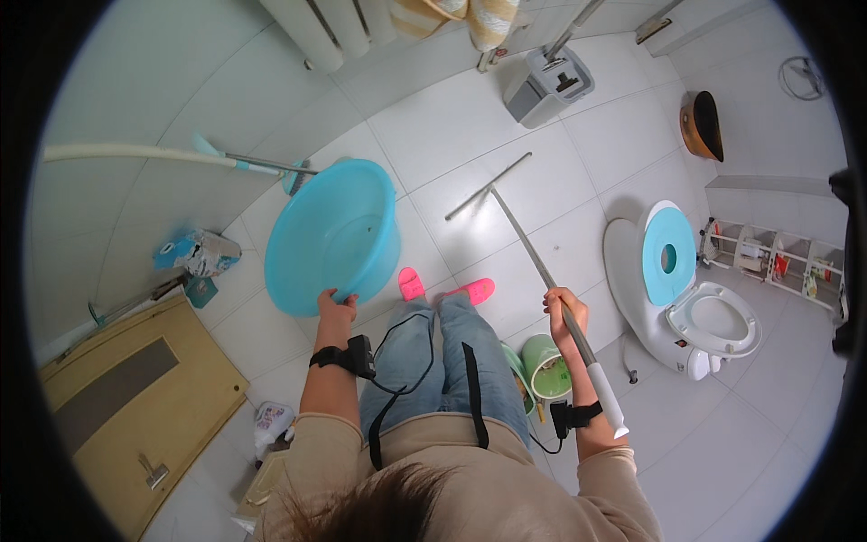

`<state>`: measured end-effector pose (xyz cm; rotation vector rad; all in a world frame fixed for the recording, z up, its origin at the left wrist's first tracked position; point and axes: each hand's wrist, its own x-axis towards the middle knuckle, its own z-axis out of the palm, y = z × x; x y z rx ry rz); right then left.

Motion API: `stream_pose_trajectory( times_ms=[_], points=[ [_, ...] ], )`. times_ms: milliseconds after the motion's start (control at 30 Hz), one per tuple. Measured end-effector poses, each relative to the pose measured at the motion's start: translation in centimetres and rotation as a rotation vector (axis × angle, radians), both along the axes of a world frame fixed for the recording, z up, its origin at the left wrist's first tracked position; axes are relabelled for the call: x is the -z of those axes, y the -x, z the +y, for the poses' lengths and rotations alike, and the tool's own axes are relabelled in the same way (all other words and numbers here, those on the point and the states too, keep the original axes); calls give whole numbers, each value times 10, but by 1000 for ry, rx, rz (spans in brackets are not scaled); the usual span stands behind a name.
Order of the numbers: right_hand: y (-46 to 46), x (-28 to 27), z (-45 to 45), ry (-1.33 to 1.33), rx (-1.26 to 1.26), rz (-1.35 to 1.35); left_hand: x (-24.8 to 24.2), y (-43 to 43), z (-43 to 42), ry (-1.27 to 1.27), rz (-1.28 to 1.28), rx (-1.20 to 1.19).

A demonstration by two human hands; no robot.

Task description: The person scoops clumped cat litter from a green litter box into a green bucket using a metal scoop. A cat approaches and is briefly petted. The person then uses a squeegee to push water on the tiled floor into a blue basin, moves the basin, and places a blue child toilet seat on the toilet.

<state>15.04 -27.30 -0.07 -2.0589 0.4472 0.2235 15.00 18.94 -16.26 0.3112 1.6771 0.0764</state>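
Note:
My left hand (336,305) grips the near rim of a large light-blue plastic basin (324,223). The basin tilts so that its inside faces up and towards me, with a small dark speck on its inner wall. In my right hand (567,317) is the metal pole of a floor squeegee (532,247), held below its white end grip (608,400). The squeegee's long thin crossbar (467,204) is at the white tiled floor (433,183) ahead of my feet. My pink slippers (477,291) stand between basin and pole.
To the right is a toilet (626,271) with a blue-topped lid and a raised-looking seat (718,320). A grey mop bucket (550,85) stands far ahead. Green bins (550,372) sit by my right leg. A broom (294,179) leans behind the basin; a yellow door (142,406) is left.

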Motion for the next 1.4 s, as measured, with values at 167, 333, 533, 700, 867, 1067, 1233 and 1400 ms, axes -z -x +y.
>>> stream_pose_trajectory(
  times_ms=[167, 333, 533, 700, 867, 1067, 1233, 1400],
  points=[
    [-23, -10, 0, -133, 115, -12, 0, 1, -7, -54, 6, -16],
    [-84, 5, 36, -305, 132, -121, 2, 16, -6, -20, 89, -59],
    [-166, 50, 127, -530, 137, -160, 1, 42, -2, -85, 116, -144],
    [-190, 104, 218, -733, 239, -90, 13, 64, 9, -121, 60, -258],
    [-158, 141, 239, -206, -305, -345, 13, 80, 11, -178, 55, -211],
    [-123, 108, 163, 27, -517, -357, 2, 63, 15, -74, 51, -158],
    [-65, 85, 105, 136, -594, -246, 5, 42, 6, -88, 70, -174],
    [-18, 54, 53, 78, -448, -184, -7, 12, -9, -8, 20, -182]
  ],
)
